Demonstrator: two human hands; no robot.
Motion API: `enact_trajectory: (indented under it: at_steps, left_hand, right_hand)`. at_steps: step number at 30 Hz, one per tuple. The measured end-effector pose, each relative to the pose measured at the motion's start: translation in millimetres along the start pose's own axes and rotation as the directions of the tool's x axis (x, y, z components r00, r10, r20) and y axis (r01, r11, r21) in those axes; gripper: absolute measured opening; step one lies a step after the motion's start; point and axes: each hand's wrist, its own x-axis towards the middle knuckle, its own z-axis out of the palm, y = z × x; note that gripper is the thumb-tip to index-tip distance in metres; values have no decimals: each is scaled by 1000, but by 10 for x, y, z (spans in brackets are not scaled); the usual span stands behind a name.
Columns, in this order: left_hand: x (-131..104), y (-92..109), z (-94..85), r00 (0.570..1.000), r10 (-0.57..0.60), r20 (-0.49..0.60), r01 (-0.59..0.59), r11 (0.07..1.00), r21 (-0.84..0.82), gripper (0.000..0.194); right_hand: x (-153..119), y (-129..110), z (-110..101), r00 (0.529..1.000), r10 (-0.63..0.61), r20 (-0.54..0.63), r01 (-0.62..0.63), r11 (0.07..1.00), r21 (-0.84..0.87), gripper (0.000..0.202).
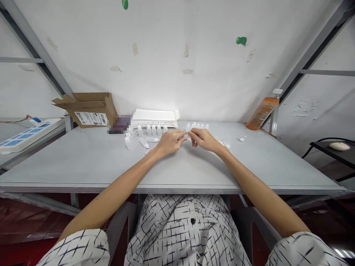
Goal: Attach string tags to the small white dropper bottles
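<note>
Both hands meet over the middle of the grey table. My left hand (172,141) is closed on a small white bottle (186,135), held on its side between thumb and fingers. At the bottle's right end, my right hand (201,138) pinches with its fingertips; whatever lies between them is too small to make out. Several small white bottles (149,130) stand in a row left of my hands, with a few others lying in front of them. More white bottles (206,126) stand behind my right hand. Small white pieces (224,144) lie beside my right wrist.
On the grey table (97,166), an open cardboard box (91,109) and a dark purple item (122,125) sit at the back left. A stack of white sheets (155,116) lies against the wall. An orange bottle (262,112) leans at the back right.
</note>
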Motion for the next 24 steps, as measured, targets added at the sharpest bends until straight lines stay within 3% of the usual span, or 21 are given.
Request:
enact_trajectory:
  at_steps: [6,11,16,24]
  left_hand:
    - [-10,-59,-30,1000,-10,-23,11,998,57,17]
    - [41,-61,-74,988,-111,-102,113,994,8,22]
    - [51,-51,-101,980,-174,-91,171,984,-43,18]
    - [57,27,-166,968,-244,-53,240,969,-66,19]
  right_hand:
    - [17,-37,77,1000,-2,-14,3,999,42,44]
    - [20,-55,-12,992,81,-95,-53,964,259,41]
    - [0,-109,-149,978,164,-127,-93,894,438,31]
    - [-7,-143,-113,984,114,-140,-46,907,419,23]
